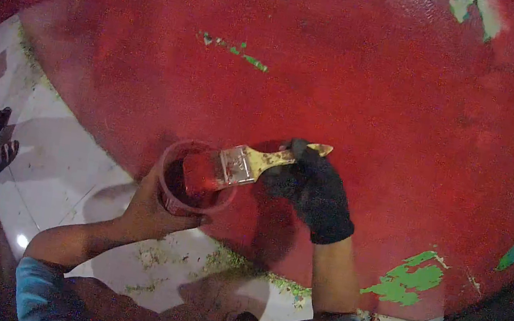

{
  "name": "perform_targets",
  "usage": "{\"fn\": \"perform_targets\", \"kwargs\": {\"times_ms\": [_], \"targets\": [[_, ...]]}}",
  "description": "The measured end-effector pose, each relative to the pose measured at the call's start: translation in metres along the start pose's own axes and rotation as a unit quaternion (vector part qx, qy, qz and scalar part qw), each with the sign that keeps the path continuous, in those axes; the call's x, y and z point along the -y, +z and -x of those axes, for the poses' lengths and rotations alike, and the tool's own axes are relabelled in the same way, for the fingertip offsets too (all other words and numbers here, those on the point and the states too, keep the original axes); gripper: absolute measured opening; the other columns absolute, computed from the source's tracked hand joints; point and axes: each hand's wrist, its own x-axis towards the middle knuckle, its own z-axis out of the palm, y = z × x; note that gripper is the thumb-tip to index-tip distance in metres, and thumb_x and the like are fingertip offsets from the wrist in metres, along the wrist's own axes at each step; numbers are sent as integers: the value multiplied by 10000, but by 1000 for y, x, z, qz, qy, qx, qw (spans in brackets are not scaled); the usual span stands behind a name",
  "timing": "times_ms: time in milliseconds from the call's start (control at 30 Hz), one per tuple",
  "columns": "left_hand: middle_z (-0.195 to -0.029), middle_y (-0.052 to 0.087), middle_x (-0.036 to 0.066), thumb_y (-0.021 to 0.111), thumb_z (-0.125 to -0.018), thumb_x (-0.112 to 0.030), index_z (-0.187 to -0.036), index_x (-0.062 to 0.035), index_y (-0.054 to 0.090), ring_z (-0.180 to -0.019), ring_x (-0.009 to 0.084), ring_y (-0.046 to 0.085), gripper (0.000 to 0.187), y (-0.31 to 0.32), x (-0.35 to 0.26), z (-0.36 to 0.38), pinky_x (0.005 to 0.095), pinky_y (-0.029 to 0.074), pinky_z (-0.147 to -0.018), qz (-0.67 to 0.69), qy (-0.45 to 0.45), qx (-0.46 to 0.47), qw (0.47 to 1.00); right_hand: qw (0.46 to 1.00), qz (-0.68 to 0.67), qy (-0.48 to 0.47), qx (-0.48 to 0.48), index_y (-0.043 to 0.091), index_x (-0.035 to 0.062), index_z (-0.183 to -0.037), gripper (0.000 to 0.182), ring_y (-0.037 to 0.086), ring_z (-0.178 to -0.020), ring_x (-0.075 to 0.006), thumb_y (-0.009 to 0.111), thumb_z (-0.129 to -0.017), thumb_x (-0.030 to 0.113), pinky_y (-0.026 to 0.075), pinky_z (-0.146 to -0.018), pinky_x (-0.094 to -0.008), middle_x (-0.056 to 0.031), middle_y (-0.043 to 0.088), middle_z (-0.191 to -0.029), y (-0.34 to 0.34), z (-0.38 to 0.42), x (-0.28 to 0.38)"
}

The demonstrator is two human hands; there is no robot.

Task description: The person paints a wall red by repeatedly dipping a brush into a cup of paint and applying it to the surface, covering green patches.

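Note:
My bare left hand (162, 203) is wrapped round a clear plastic cup (226, 202) with dark red paint inside. In a black glove, my right hand (309, 187) grips a flat paintbrush (270, 158) by its pale, paint-spotted wooden handle. The brush's metal ferrule lies over the cup's right rim, and its red-coated bristles (198, 173) are tilted over the cup's mouth. Beneath both hands spreads a large red-painted surface (371, 98) with a curved edge.
Green patches (408, 277) show through the red at lower right, with a smaller green streak (236, 52) farther up. White floor tiles (65, 166), strewn with greenish flakes (226, 261), border the red surface. At the far left stands another person's foot (7, 152).

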Motion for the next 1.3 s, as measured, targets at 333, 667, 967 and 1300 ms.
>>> {"fn": "perform_targets", "kwargs": {"times_ms": [333, 667, 967, 1300], "targets": [[-1263, 393, 122, 827, -543, -153, -1289, -43, 251, -1185, 232, 391, 948, -6, -5, -5, 368, 333, -992, 39, 5, 1, 999, 1000, -18, 5, -18, 516, 17, -1021, 273, 610, -689, -260, 453, -885, 245, 513, -568, -370, -164, 603, -846, 14, 3, 0], [-1237, 417, 138, 834, -534, -197, -1287, -33, 261, -1156, 233, 418, 960, -12, -4, -4, 368, 345, -983, 7, -14, -20, 1000, 997, -44, 34, -47, 513, 16, -1010, 267, 580, -680, -221, 472, -876, 243, 487, -562, -324, -135, 584, -833, 21, 1, -3], [-1201, 455, 135, 831, -543, -223, -1247, -22, 322, -1139, 227, 436, 892, -18, -10, -14, 345, 349, -972, -31, 17, -55, 998, 993, 3, -107, -52, 472, 9, -1104, 276, 507, -798, -116, 518, -833, -17, 449, -680, -236, -75, 529, -925, 29, 3, -7], [-1175, 474, 143, 831, -531, -245, -1238, -24, 339, -1113, 249, 456, 889, -30, 0, -10, 354, 358, -958, -78, -12, -53, 995, 897, 143, -375, -185, 481, -39, -1040, 217, 514, -855, -156, 491, -875, 103, 478, -745, -273, -85, 515, -938, 58, -8, -2]]}}
